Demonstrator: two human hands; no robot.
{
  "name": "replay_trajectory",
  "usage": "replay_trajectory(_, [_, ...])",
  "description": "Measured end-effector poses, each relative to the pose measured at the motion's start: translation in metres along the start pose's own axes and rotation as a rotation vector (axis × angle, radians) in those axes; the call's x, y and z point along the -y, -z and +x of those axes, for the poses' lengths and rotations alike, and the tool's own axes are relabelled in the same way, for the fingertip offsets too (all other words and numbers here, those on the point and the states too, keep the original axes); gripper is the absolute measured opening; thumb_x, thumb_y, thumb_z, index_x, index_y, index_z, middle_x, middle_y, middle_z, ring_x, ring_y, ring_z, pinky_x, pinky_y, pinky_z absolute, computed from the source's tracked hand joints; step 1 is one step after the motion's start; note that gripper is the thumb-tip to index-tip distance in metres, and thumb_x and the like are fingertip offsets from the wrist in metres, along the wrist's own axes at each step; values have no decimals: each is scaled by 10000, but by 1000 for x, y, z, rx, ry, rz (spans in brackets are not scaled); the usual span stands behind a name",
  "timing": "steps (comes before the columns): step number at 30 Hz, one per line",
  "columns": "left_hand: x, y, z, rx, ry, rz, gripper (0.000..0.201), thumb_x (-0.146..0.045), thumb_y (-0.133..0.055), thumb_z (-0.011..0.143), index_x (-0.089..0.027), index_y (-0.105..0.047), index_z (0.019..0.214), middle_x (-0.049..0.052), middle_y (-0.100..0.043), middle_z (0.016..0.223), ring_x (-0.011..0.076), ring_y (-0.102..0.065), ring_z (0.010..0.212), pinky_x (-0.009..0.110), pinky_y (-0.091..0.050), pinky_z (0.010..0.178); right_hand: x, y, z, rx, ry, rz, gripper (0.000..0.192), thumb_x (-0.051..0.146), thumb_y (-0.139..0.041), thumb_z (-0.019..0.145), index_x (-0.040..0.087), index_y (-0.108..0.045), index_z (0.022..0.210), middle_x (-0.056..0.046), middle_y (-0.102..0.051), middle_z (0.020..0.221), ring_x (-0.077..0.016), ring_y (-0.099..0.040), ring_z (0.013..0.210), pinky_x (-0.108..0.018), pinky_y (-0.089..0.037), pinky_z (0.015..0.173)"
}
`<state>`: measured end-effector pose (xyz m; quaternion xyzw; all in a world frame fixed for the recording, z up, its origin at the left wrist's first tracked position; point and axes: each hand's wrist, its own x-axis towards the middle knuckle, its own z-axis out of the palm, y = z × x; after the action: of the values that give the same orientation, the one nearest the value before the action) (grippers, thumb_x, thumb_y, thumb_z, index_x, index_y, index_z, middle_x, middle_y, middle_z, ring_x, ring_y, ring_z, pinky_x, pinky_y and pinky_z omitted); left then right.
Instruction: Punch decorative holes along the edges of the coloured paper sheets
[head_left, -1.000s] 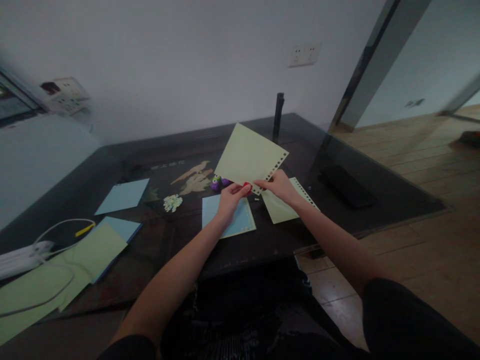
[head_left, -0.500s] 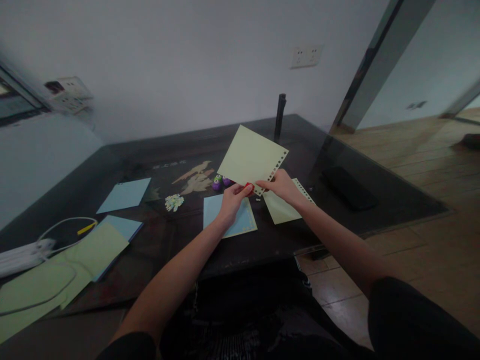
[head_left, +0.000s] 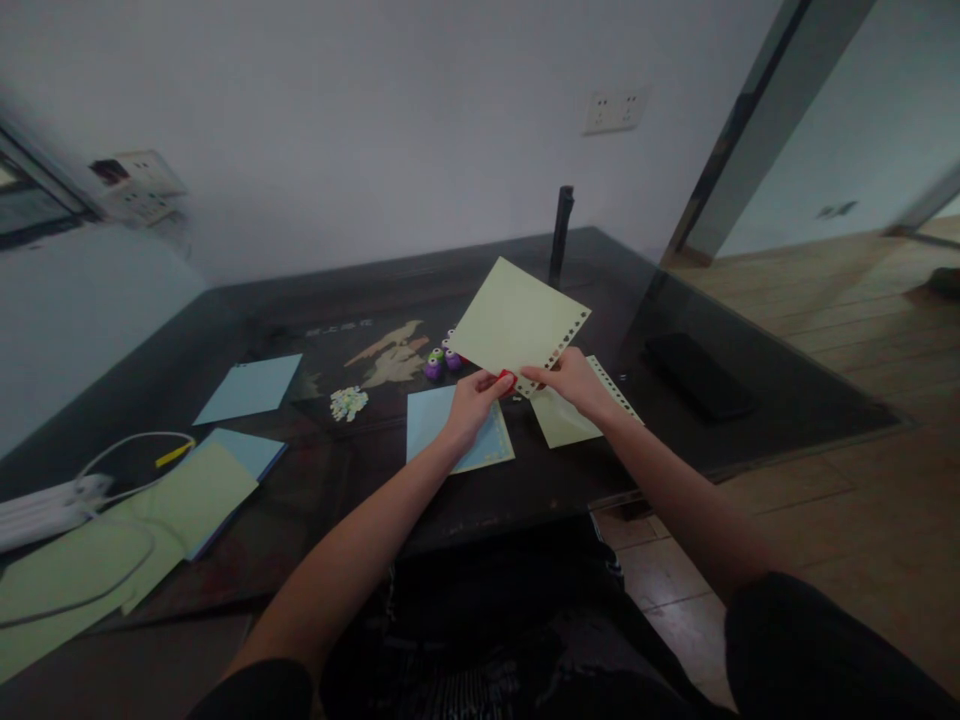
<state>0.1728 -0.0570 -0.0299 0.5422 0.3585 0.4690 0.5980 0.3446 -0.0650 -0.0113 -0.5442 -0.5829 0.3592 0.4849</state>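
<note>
My left hand (head_left: 474, 405) is closed around a small red paper punch (head_left: 508, 380) at the lower corner of a pale yellow paper sheet (head_left: 510, 325). My right hand (head_left: 574, 380) pinches this sheet by its lower right edge, where a row of small punched holes runs. The sheet is held tilted above the table. Below the hands lies a blue sheet (head_left: 427, 420) with a pale, patterned border. Under my right forearm rests another pale yellow sheet (head_left: 562, 425), also holed along an edge. Small white bits lie between these sheets.
Purple and green punches with eyes (head_left: 442, 362) stand behind my left hand. A heap of paper cut-outs (head_left: 349, 403) lies left of them. Farther left are a blue sheet (head_left: 251, 388), stacked yellow paper (head_left: 176, 500) and a white power strip (head_left: 52, 510). A black case (head_left: 697, 375) lies right.
Both hands have shifted slightly right with the held sheet and the red punch. More of the punches behind the sheet now shows.
</note>
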Motion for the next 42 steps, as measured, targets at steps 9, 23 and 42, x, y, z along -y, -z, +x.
replay_trajectory(9, [1,0,0,35,39,15,341,-395,-768,650,-107,-698,819,88,-716,833,195,-651,792,355,-470,840,-4,-1,0,-69,-1,38,271,267,-718,636,146,-690,878,-97,-731,853,-249,-673,788,-369,-564,671])
replay_trajectory(23, [-5,5,-2,57,74,33,449,-341,-797,617,-113,-677,985,116,-712,1009,235,-647,967,396,-441,957,-10,-1,4,-147,18,156,376,343,-741,620,152,-666,935,-88,-729,860,-226,-669,758,-335,-561,640])
replay_trajectory(42, [-1,17,-1,274,-280,684,536,-109,-678,682,-190,-603,1207,118,-634,1189,229,-601,1043,416,-447,958,-9,4,7,-181,-23,178,383,308,-724,628,123,-665,958,-118,-713,913,-224,-665,789,-293,-544,601])
